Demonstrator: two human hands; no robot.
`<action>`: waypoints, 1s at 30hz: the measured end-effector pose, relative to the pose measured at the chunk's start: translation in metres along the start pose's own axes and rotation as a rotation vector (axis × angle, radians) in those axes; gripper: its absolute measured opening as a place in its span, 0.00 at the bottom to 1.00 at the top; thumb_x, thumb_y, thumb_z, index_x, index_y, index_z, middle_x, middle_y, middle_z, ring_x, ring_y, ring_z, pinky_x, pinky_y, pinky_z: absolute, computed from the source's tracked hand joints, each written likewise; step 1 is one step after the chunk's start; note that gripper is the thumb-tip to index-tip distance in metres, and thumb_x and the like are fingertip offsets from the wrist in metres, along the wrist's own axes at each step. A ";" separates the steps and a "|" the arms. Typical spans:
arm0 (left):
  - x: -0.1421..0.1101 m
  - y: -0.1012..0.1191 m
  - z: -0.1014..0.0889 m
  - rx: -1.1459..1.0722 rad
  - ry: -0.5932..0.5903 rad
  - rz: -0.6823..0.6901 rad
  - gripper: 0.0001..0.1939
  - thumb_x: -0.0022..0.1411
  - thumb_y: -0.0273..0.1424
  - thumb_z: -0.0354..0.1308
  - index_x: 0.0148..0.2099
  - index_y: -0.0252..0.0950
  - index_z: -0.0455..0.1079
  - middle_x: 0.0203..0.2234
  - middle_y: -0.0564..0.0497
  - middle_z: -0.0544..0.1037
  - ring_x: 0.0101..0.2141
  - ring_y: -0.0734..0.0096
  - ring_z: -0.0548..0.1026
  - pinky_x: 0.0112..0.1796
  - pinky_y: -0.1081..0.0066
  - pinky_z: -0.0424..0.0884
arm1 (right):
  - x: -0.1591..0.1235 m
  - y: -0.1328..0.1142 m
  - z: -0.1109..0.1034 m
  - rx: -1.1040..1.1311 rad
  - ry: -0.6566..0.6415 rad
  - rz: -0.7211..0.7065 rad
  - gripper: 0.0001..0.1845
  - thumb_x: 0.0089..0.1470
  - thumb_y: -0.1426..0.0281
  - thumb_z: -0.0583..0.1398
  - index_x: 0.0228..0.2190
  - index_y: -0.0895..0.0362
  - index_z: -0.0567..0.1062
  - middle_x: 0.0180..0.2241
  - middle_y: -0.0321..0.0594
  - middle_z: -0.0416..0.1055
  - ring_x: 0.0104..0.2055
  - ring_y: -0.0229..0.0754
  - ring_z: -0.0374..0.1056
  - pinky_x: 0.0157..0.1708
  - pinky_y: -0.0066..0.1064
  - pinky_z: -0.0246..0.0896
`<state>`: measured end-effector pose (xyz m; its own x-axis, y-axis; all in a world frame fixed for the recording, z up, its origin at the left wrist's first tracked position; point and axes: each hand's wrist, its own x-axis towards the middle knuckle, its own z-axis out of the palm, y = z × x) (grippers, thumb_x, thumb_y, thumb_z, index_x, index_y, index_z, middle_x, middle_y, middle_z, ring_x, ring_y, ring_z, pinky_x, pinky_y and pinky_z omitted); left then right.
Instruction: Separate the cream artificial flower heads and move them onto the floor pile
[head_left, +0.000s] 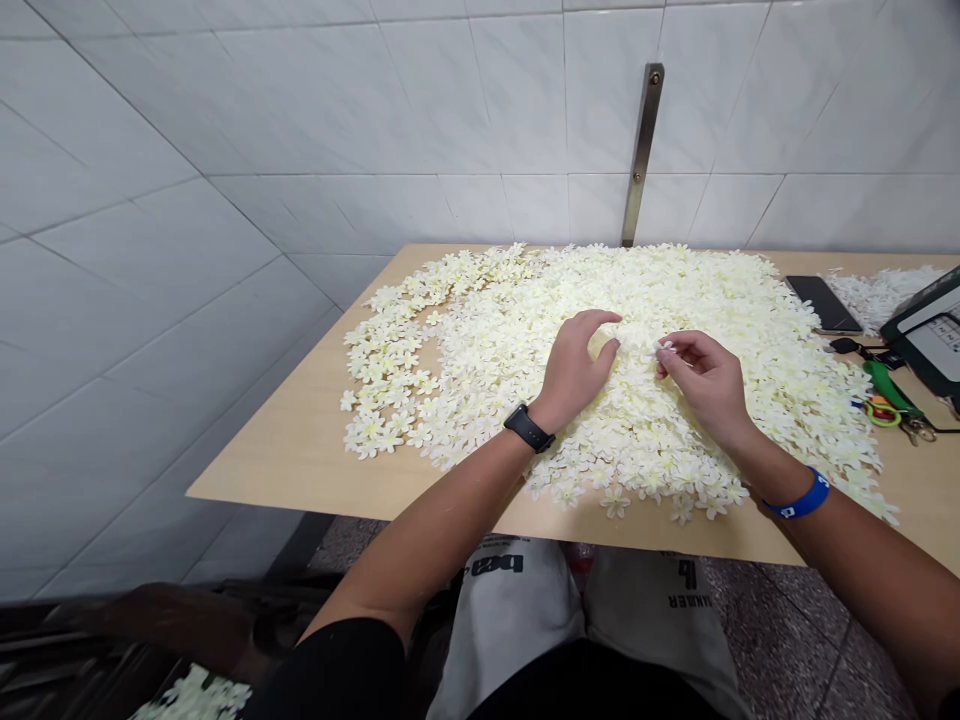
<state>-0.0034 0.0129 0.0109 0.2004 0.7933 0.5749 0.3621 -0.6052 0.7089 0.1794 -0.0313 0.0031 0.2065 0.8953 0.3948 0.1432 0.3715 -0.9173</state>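
Note:
A broad, thick pile of artificial flowers (510, 350), white to pale yellow, covers much of the wooden table. Over its middle is my left hand (581, 360), thumb and fingers apart, with nothing visible between them. To the right, my right hand (701, 375) is closed in a pinch. A small white piece (667, 346), perhaps part of a flower, shows at its fingertips; its exact kind is too small to make out. Separate flower heads (386, 370) lie along the pile's left side, and a few rest near the front edge.
On the table's right are a dark phone (823, 303), small white pieces (885, 295), a black-and-white device (930, 325) and a green-handled tool (892, 388) with keys. Tiled wall (480, 110) bounds the table (292, 440) behind. More flowers (196, 695) sit low at left.

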 end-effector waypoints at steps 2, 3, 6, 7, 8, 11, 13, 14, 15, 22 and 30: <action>-0.002 0.002 0.001 -0.001 -0.058 0.085 0.11 0.70 0.32 0.56 0.51 0.40 0.75 0.51 0.47 0.80 0.54 0.64 0.75 0.58 0.61 0.68 | -0.001 0.000 0.001 0.015 -0.008 -0.005 0.14 0.49 0.59 0.71 0.32 0.54 0.76 0.29 0.34 0.72 0.28 0.37 0.71 0.31 0.31 0.73; -0.003 0.003 0.002 -0.026 -0.111 0.106 0.11 0.71 0.34 0.56 0.51 0.40 0.76 0.50 0.47 0.81 0.53 0.64 0.76 0.57 0.61 0.69 | -0.002 0.001 0.001 0.022 -0.017 -0.008 0.15 0.49 0.59 0.72 0.31 0.54 0.75 0.29 0.34 0.72 0.28 0.37 0.71 0.31 0.31 0.73; -0.006 0.001 0.006 -0.100 -0.253 0.126 0.11 0.70 0.37 0.58 0.49 0.41 0.78 0.47 0.48 0.83 0.49 0.65 0.79 0.52 0.63 0.72 | -0.003 0.000 0.001 0.027 -0.064 -0.017 0.16 0.51 0.57 0.71 0.30 0.54 0.74 0.28 0.35 0.72 0.28 0.37 0.72 0.31 0.31 0.73; -0.007 0.000 0.008 -0.109 -0.257 0.124 0.10 0.69 0.36 0.59 0.48 0.41 0.79 0.46 0.48 0.83 0.48 0.65 0.80 0.51 0.64 0.73 | -0.004 0.000 0.001 0.023 -0.080 -0.021 0.15 0.52 0.57 0.70 0.31 0.54 0.74 0.28 0.35 0.73 0.28 0.38 0.73 0.31 0.31 0.74; -0.008 -0.001 0.010 -0.112 -0.240 0.115 0.09 0.69 0.35 0.59 0.46 0.41 0.80 0.45 0.48 0.84 0.46 0.65 0.80 0.49 0.64 0.74 | -0.005 -0.001 0.001 0.017 -0.094 -0.025 0.15 0.53 0.57 0.70 0.31 0.54 0.75 0.29 0.36 0.73 0.29 0.38 0.73 0.32 0.31 0.74; -0.009 -0.003 0.012 -0.110 -0.154 0.058 0.07 0.67 0.31 0.60 0.40 0.41 0.81 0.39 0.50 0.85 0.41 0.66 0.81 0.45 0.65 0.74 | -0.006 -0.002 0.001 0.000 -0.117 -0.038 0.13 0.54 0.59 0.69 0.34 0.54 0.76 0.31 0.37 0.74 0.30 0.38 0.73 0.33 0.32 0.75; -0.009 -0.002 0.011 -0.108 -0.128 0.013 0.07 0.65 0.31 0.62 0.36 0.40 0.81 0.36 0.51 0.85 0.38 0.67 0.81 0.42 0.67 0.74 | -0.007 -0.002 0.001 -0.013 -0.115 -0.050 0.13 0.52 0.60 0.70 0.34 0.54 0.76 0.33 0.37 0.75 0.32 0.38 0.74 0.34 0.32 0.76; -0.009 -0.001 0.010 -0.110 -0.128 -0.007 0.06 0.64 0.31 0.62 0.35 0.40 0.81 0.34 0.52 0.85 0.37 0.68 0.81 0.40 0.68 0.73 | -0.007 -0.002 0.001 -0.021 -0.109 -0.053 0.13 0.52 0.61 0.71 0.34 0.54 0.76 0.33 0.37 0.75 0.32 0.38 0.73 0.34 0.32 0.76; -0.008 0.001 0.010 -0.116 -0.135 -0.026 0.06 0.64 0.32 0.63 0.34 0.40 0.81 0.33 0.52 0.85 0.36 0.69 0.81 0.39 0.69 0.73 | -0.007 -0.001 0.001 -0.026 -0.105 -0.055 0.13 0.52 0.61 0.71 0.34 0.54 0.77 0.32 0.37 0.75 0.31 0.38 0.73 0.33 0.32 0.76; -0.008 0.004 0.010 -0.179 -0.131 -0.079 0.10 0.61 0.38 0.67 0.29 0.39 0.79 0.28 0.54 0.83 0.31 0.72 0.78 0.35 0.71 0.72 | -0.002 0.003 -0.001 -0.004 -0.049 -0.018 0.07 0.55 0.65 0.68 0.32 0.55 0.78 0.27 0.36 0.76 0.28 0.38 0.74 0.33 0.33 0.73; -0.005 0.004 0.008 -0.285 -0.033 -0.093 0.07 0.65 0.35 0.63 0.39 0.38 0.78 0.36 0.50 0.84 0.38 0.71 0.81 0.39 0.72 0.76 | 0.007 0.002 -0.006 -0.030 0.095 -0.030 0.04 0.53 0.68 0.66 0.31 0.55 0.76 0.25 0.34 0.73 0.27 0.37 0.71 0.31 0.32 0.71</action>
<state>0.0046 0.0067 0.0077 0.2098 0.8452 0.4916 0.1110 -0.5201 0.8468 0.1868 -0.0255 0.0048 0.2927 0.8557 0.4267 0.1798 0.3890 -0.9035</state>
